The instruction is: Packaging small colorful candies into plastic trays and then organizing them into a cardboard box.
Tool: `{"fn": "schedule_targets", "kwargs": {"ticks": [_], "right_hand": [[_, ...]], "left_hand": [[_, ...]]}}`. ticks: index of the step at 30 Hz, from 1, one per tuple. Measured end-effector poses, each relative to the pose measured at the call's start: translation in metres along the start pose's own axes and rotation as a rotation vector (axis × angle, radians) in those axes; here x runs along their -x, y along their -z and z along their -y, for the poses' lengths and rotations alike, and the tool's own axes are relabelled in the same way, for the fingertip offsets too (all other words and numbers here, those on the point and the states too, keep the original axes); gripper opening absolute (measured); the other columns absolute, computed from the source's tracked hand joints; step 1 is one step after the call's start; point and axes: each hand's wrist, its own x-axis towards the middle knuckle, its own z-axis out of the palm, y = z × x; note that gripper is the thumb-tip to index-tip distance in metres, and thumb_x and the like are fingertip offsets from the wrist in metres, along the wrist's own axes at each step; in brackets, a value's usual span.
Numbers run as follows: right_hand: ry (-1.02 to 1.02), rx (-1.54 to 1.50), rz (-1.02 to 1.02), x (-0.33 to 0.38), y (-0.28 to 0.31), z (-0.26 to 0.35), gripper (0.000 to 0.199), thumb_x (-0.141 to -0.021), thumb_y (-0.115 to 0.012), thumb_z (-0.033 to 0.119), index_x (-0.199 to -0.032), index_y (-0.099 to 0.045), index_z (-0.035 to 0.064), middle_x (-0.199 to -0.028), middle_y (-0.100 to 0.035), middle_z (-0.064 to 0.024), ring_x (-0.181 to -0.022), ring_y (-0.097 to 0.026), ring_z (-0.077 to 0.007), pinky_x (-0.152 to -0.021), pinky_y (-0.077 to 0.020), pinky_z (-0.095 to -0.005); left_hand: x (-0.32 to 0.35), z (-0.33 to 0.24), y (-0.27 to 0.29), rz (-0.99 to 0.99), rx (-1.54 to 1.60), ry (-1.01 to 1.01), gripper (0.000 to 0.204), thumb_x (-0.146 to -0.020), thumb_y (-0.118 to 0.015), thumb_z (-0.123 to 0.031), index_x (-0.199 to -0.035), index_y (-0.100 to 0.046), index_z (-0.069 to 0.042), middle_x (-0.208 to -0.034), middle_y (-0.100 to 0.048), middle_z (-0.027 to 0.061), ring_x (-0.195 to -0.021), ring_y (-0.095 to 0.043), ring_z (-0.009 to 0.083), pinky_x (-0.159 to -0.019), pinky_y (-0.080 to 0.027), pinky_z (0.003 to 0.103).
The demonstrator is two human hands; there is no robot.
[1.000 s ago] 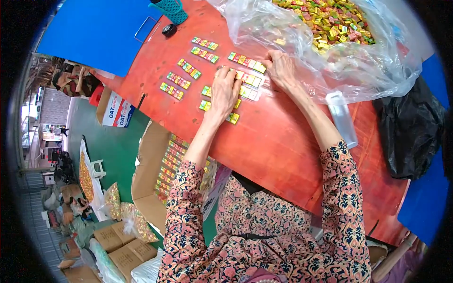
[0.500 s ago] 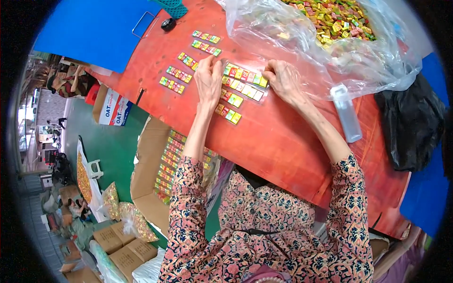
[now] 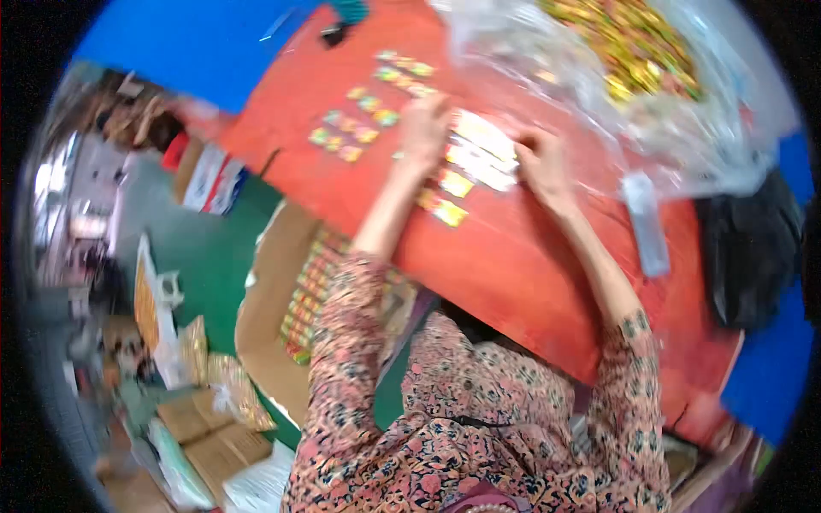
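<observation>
Everything is smeared by motion. A shiny clear plastic pack of small colourful pieces [image 3: 483, 152] lies between my hands on the red table [image 3: 513, 265], glare whitening its top. At its left edge, my left hand [image 3: 425, 135] has its fingers drawn together, the tips blurred. My right hand [image 3: 546, 169] is curled at the pack's right edge, thumb and fingers closed on it. Just below the pack are shorter strips of yellow and green pieces [image 3: 449, 211], partly behind my left wrist. More strips [image 3: 344, 135] rest on the table left of my left hand.
A big clear plastic bag [image 3: 590, 120] of loose wrapped pieces [image 3: 650, 81] fills the far right. Near it are a translucent long container [image 3: 646, 224] and a black bag [image 3: 744, 248]. An open carton [image 3: 269, 316] with rows of strips stands below the table's left edge.
The whole view has shifted, with the table and hands appearing farther right and blurred. Glare on the pack has grown. My hands remain at its two sides.
</observation>
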Motion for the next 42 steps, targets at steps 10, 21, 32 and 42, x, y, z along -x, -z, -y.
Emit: {"fn": "schedule_targets", "kwargs": {"ticks": [10, 21, 32, 42], "right_hand": [[-0.35, -0.331, 0.101, 0.008, 0.017, 0.003, 0.014, -0.08, -0.06, 0.012, -0.079, -0.058, -0.0013, -0.061, -0.055, -0.0035, -0.045, -0.052, -0.0107, -0.04, -0.0419, -0.0222], [-0.449, -0.432, 0.254, 0.013, 0.023, 0.051, 0.016, -0.08, -0.063, 0.017, -0.084, -0.062, 0.0015, -0.063, -0.058, -0.002, -0.05, -0.053, -0.0069, -0.045, -0.0415, -0.0188], [-0.335, -0.196, 0.17, 0.047, 0.027, 0.036, 0.029, -0.086, -0.053, 0.021, -0.097, -0.055, -0.0059, -0.07, -0.059, -0.0107, -0.056, -0.06, -0.0148, -0.044, -0.0493, -0.0251], [-0.39, -0.329, 0.193, 0.037, 0.007, 0.051, 0.033, -0.082, -0.054, 0.013, -0.108, -0.051, -0.0084, -0.073, -0.061, -0.0131, -0.057, -0.062, -0.0153, -0.049, -0.0522, -0.0254]], "left_hand": [[0.001, 0.013, -0.026, -0.116, 0.189, 0.16, 0.022, -0.065, -0.062, -0.011, -0.081, -0.065, 0.004, -0.072, -0.062, 0.018, -0.067, -0.062, 0.0254, -0.061, -0.048, 0.034], [-0.004, -0.002, 0.048, 0.15, 0.489, 0.476, 0.026, -0.068, -0.066, -0.01, -0.09, -0.065, 0.005, -0.067, -0.062, 0.0083, -0.049, -0.056, 0.0118, -0.041, -0.042, 0.024], [0.02, -0.002, 0.029, 0.171, -0.043, 0.145, 0.029, -0.073, -0.062, -0.02, -0.091, -0.065, 0.003, -0.082, -0.065, 0.0164, -0.074, -0.064, 0.0214, -0.067, -0.05, 0.031], [0.006, 0.014, 0.049, 0.29, 0.394, 0.405, 0.026, -0.074, -0.065, -0.014, -0.092, -0.063, 0.005, -0.075, -0.065, 0.0112, -0.064, -0.061, 0.015, -0.056, -0.05, 0.028]]}}
